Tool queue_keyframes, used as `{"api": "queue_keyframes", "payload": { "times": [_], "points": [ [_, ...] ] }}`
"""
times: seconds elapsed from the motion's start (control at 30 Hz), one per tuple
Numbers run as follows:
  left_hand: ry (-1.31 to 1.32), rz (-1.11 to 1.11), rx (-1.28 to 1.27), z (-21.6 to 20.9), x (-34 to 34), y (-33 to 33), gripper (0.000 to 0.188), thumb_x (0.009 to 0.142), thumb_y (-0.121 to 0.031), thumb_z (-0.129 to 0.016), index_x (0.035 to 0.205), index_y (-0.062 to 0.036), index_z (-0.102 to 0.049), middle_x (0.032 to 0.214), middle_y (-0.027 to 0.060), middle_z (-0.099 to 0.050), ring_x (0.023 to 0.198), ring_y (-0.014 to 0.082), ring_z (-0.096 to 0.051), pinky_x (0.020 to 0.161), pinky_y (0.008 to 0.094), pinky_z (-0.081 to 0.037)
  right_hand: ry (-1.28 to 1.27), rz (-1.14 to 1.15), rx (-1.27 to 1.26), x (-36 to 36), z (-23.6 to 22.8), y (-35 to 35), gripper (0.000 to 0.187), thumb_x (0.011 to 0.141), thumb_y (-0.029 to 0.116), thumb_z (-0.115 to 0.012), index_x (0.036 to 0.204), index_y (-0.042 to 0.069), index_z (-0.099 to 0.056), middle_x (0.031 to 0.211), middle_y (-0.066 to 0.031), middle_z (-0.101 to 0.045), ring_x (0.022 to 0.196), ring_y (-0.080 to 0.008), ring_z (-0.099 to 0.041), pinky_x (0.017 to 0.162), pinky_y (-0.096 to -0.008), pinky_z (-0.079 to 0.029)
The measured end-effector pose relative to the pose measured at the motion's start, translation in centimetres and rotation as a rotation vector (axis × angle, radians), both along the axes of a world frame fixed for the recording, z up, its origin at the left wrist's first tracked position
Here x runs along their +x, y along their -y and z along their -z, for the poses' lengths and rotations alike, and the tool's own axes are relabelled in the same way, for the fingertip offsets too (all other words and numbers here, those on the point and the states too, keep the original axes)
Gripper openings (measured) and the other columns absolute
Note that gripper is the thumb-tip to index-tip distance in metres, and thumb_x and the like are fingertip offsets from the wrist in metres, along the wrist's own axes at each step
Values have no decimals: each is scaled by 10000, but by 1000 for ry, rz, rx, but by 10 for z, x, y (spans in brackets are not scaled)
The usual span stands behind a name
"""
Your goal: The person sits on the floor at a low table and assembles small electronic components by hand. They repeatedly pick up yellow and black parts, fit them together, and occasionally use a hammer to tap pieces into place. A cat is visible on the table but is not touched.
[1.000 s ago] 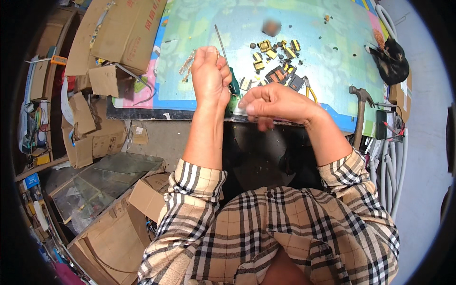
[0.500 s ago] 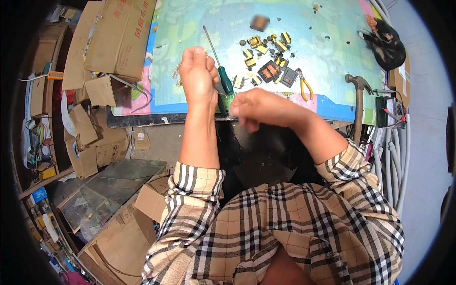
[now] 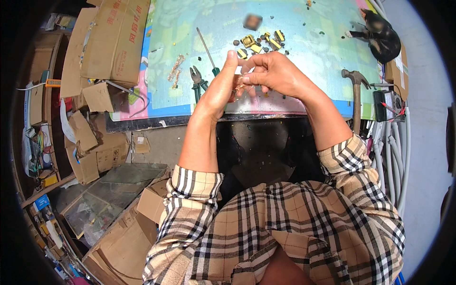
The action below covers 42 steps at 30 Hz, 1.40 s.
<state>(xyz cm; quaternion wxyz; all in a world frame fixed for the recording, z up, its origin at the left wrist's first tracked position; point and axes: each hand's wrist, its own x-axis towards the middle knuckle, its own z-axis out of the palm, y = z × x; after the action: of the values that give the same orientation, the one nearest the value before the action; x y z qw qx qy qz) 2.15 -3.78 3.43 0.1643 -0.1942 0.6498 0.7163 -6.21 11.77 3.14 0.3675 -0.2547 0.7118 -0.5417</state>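
My left hand (image 3: 219,95) and my right hand (image 3: 279,75) meet above the near edge of the table. A small bit of coppery wire (image 3: 239,84) lies between them. The right thumb and forefinger pinch it, while the curled left fingers hold it from the other side, thumb pointing up. Left of my left hand lie pliers with dark green handles (image 3: 196,81), jaws parted. A screwdriver (image 3: 205,47) reaches beyond, its handle partly covered by that hand. Further left rests a small heap of copper wire (image 3: 175,70). Yellow and black transformer parts (image 3: 261,42) are scattered beyond my hands, which hide some of them.
A hammer (image 3: 356,92) lies at the table's right edge, near a black meter with red leads (image 3: 387,107). A black cat (image 3: 384,40) lies at the far right. A large cardboard box (image 3: 111,42) stands at the left. Grey tubes (image 3: 393,156) stand at the right.
My left fist has moved right and lowered, uncovering the pliers and the copper wire heap. My right hand has moved up and forward to meet it, now covering the yellow-handled cutters and nearby parts.
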Motion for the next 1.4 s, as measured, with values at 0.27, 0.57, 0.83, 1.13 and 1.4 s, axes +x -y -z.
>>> {"api": "queue_keyframes", "payload": {
  "times": [0.27, 0.57, 0.83, 1.13, 1.4],
  "points": [
    [-200, 187, -102, 25, 3, -2, 244, 985, -248, -498, 1029, -22, -580, 766, 8, -544, 720, 100, -474, 695, 262, -382, -114, 99, 34, -7, 15, -1, 163, 835, 150, -687, 820, -10, -661, 653, -43, -633, 560, -96, -580, 525, -272, -463],
    [-88, 248, -254, 14, 6, -4, 271, 978, -220, -495, 904, 38, -537, 728, 72, -543, 687, 130, -442, 632, 312, -405, -62, 164, -26, -20, 13, -9, 169, 836, 155, -711, 793, -4, -675, 641, -21, -614, 537, -78, -546, 508, -244, -444],
    [-324, 178, -810, 15, 10, -22, 282, 981, -216, -469, 928, 54, -531, 734, 234, -584, 698, 366, -586, 673, 425, -449, -14, 188, 4, -24, 16, -11, 183, 841, 161, -708, 802, -14, -671, 642, -16, -608, 544, -74, -548, 496, -229, -432],
    [-275, 353, -549, 28, 12, 4, 297, 997, -207, -449, 788, -4, -504, 640, 21, -448, 611, 137, -422, 572, 312, -375, 23, 13, -122, -28, 3, -25, 111, 898, 93, -600, 933, -6, -636, 787, -39, -644, 700, -86, -607, 641, -229, -509],
    [-185, 40, 467, -2, 15, 9, 258, 1009, -274, -469, 862, -66, -507, 655, -55, -388, 494, 39, -309, 445, 192, -252, 115, 108, -122, -18, 8, -11, 168, 907, 158, -640, 841, 4, -649, 696, -26, -645, 609, -90, -616, 556, -231, -483]
  ]
}}
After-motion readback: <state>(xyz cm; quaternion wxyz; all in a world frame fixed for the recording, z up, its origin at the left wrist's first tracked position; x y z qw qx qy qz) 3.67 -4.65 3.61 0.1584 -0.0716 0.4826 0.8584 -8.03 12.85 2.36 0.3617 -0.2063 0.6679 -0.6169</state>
